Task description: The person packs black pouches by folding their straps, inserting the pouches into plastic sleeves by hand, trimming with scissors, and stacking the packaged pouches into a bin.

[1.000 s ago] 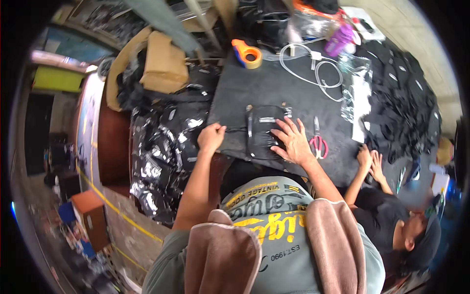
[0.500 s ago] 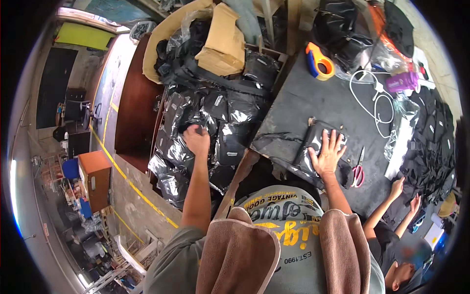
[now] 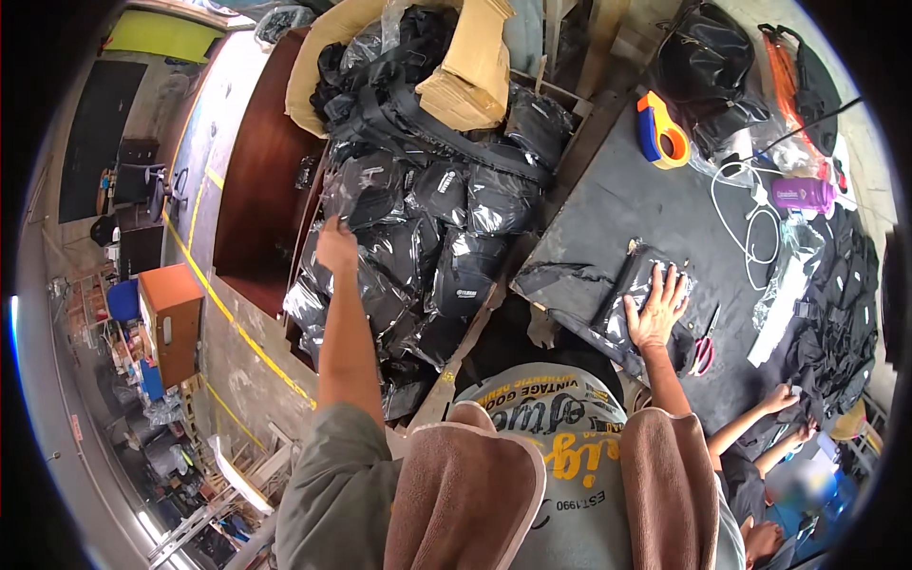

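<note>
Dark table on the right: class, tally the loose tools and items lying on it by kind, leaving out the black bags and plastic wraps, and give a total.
Tape dispenser, orange and blue: 1
Scissors, red-handled: 1
Purple bottle: 1
White cable: 1
Total: 4

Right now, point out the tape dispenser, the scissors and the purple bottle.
tape dispenser (image 3: 661, 133), head view, on its orange and blue body.
scissors (image 3: 704, 351), head view, on the red handles.
purple bottle (image 3: 803, 195), head view, on its side, mid-length.
</note>
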Tool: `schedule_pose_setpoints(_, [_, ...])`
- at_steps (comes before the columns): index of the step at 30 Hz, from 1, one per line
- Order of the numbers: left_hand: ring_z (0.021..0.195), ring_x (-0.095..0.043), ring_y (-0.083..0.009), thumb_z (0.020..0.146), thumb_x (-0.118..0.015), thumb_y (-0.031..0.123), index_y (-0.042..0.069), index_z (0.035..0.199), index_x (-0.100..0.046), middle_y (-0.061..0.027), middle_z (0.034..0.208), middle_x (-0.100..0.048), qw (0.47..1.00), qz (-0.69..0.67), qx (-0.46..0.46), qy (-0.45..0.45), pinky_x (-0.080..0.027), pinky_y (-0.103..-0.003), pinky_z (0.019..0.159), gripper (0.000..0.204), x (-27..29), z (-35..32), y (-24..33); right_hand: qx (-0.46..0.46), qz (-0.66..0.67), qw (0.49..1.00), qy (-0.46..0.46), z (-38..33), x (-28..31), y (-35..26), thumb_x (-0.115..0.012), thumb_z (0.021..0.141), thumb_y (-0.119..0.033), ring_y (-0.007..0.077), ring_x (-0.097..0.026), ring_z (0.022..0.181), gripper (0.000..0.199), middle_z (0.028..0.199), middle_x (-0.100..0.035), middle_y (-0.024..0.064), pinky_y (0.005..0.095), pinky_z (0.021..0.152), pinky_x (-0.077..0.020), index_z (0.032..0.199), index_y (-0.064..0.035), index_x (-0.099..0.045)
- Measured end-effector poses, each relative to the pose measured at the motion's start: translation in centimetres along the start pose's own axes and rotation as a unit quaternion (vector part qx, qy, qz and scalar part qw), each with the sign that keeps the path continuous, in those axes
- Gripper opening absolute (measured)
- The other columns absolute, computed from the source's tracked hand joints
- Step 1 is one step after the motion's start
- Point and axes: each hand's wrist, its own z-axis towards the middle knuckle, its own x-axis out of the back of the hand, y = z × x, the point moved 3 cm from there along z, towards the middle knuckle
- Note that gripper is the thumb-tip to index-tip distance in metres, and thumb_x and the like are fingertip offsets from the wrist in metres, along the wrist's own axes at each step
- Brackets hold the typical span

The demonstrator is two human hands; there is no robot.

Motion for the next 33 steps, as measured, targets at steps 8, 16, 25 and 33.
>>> schedule_pose_setpoints(8, [0.1,-0.073,-0.039,0.098,-0.067,0.01,-0.001,0.121,-0.074,-0.0203,0.113,-0.075,0.962,-0.208,-0.16,0.079,-0.058,-0.044,0.088,0.027,11.6,-11.0,7.0,-0.05,0.054,0.997,-0.034,-0.1,2.6,-0.4,-0.07,0.089,-0.062,0.0426,-0.011,0.163,0.088,0.174,-0.026,0.0188,0.0708,0.125,-0.0078,0.161,-0.0186,-0.044])
schedule_pose_setpoints(16, [0.135,-0.063,-0.0363,0.082,-0.058,-0.019,0.012,0.11,-0.085,-0.0183,0.136,-0.07,0.715,-0.529,-0.433,-0.145,-0.048,-0.044,0.116,0.049,16.7,-26.3,32.5,-0.273,0.766,0.572,-0.107,-2.9,7.9,1.6,-0.073,0.102,-0.033,0.0116,-0.061,0.115,0.064,0.133,-0.069,0.0059,0.0318,0.096,-0.0491,0.157,-0.0078,-0.051])
schedule_pose_setpoints(25, [0.117,-0.066,-0.0337,0.087,-0.065,0.002,0.023,0.116,-0.083,-0.0108,0.137,-0.067,0.681,-0.393,-0.608,-0.11,-0.056,-0.044,0.102,0.04,9.3,-31.6,41.5,-0.225,0.574,0.785,0.063,-8.9,3.4,7.1,-0.075,0.091,0.0,0.0196,-0.066,0.109,0.047,0.132,-0.065,0.011,0.0338,0.093,-0.0568,0.136,-0.0037,-0.062])
schedule_pose_setpoints(33, [0.117,-0.066,-0.033,0.092,-0.06,0.005,0.012,0.135,-0.071,-0.0114,0.137,-0.067,0.738,-0.414,-0.514,-0.141,-0.053,-0.045,0.102,0.045,9.5,-31.2,36.7,-0.092,0.163,0.973,0.136,-5.0,7.1,1.8,-0.068,0.097,-0.027,0.0483,-0.038,0.15,0.06,0.164,-0.044,0.0189,0.0646,0.12,-0.0305,0.154,-0.0153,-0.053])
